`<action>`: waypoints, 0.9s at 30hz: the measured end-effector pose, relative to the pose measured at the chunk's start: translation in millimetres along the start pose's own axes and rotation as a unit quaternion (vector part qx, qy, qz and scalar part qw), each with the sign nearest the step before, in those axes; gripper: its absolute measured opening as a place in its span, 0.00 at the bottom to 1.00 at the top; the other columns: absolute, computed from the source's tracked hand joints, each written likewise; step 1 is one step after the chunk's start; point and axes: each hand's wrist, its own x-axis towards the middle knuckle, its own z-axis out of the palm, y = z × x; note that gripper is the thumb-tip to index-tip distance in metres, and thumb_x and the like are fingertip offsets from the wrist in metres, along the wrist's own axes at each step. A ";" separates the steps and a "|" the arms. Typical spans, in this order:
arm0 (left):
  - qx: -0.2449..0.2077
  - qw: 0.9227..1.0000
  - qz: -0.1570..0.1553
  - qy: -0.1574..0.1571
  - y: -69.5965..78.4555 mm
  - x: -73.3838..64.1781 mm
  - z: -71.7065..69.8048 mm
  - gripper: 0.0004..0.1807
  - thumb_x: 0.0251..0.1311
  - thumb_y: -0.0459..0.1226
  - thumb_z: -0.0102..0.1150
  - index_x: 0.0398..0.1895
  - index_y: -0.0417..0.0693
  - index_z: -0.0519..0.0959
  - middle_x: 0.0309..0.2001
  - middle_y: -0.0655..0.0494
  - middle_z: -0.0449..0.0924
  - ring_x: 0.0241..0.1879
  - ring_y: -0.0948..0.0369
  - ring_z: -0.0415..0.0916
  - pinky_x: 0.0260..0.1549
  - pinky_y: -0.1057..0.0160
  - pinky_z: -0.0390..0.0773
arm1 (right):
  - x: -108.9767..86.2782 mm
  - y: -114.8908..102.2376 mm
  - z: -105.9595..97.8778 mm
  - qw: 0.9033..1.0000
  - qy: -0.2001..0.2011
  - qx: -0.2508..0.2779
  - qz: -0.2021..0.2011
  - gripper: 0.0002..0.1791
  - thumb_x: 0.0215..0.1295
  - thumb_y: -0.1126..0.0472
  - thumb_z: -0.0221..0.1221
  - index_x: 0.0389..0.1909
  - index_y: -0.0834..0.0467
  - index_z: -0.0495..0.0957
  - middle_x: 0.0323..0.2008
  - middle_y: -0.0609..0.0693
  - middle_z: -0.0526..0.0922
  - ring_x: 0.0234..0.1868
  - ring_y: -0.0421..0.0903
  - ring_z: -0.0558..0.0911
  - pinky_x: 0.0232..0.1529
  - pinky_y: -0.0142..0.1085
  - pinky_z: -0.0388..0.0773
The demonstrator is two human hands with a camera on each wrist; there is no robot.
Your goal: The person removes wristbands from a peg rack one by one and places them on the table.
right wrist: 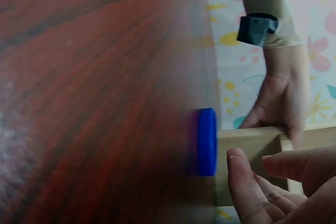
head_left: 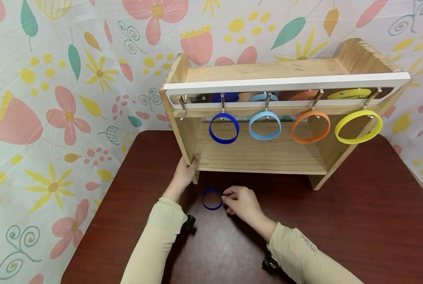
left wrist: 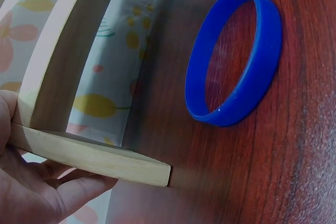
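A white fabric backdrop with a pink, yellow and green floral print (head_left: pixel 101 47) surrounds the work area. In front of it is a dark red-brown wood-grain table (head_left: pixel 375 221). On the table stands a pale wooden two-tier shelf unit (head_left: pixel 261 154); a long white rail with a mirrored strip (head_left: pixel 286 81) spans its upper front.

The left hand (head_left: pixel 184 173) grips the lower part of the shelf unit's left side panel. The right hand (head_left: pixel 242 203) grasps nothing; its thumb and forefinger are parted.

The dark blue flat-banded ring (left wrist: pixel 270 51) lies on the table between the hands, just beside the right fingertips; contact cannot be determined. Four more rings hang below the rail, left to right: dark blue (head_left: pixel 223 141), light blue (head_left: pixel 264 137), orange (head_left: pixel 310 141), yellow (head_left: pixel 355 141). Each is seated on a curved silver metal hook (head_left: pixel 267 101).
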 end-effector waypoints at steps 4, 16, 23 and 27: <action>0.002 1.000 0.003 0.004 -0.5 0.0 -0.5 0.21 0.73 0.35 0.48 0.64 0.31 0.65 0.54 0.34 0.73 0.54 0.48 0.70 0.53 0.50 0.69 | -1.9 -8.2 -6.2 0.999 0.011 0.017 -0.026 0.05 0.62 0.66 0.64 0.38 0.62 0.83 0.29 0.57 0.86 0.19 0.45 0.82 0.22 0.36 0.80; 0.009 1.000 0.007 -0.007 1.7 -1.9 -0.6 0.22 0.74 0.35 0.47 0.66 0.32 0.64 0.55 0.34 0.72 0.55 0.47 0.69 0.53 0.49 0.69 | -8.1 -30.2 -33.3 0.993 0.036 0.053 -0.100 0.07 0.64 0.65 0.64 0.42 0.62 0.83 0.32 0.53 0.86 0.25 0.51 0.85 0.26 0.37 0.81; 0.013 1.000 0.013 0.006 2.7 -3.0 0.4 0.21 0.73 0.34 0.48 0.64 0.30 0.66 0.54 0.33 0.74 0.54 0.47 0.70 0.53 0.49 0.70 | -12.0 -44.3 -45.1 0.987 0.055 0.077 -0.128 0.09 0.65 0.64 0.64 0.44 0.63 0.83 0.35 0.56 0.87 0.26 0.48 0.85 0.29 0.36 0.82; 0.014 1.000 0.016 0.012 2.4 -3.0 0.8 0.21 0.73 0.34 0.48 0.63 0.30 0.66 0.54 0.34 0.74 0.54 0.48 0.70 0.53 0.49 0.70 | -13.8 -53.5 -51.9 0.984 0.066 0.081 -0.147 0.10 0.65 0.64 0.64 0.45 0.63 0.82 0.35 0.54 0.87 0.27 0.47 0.85 0.29 0.37 0.82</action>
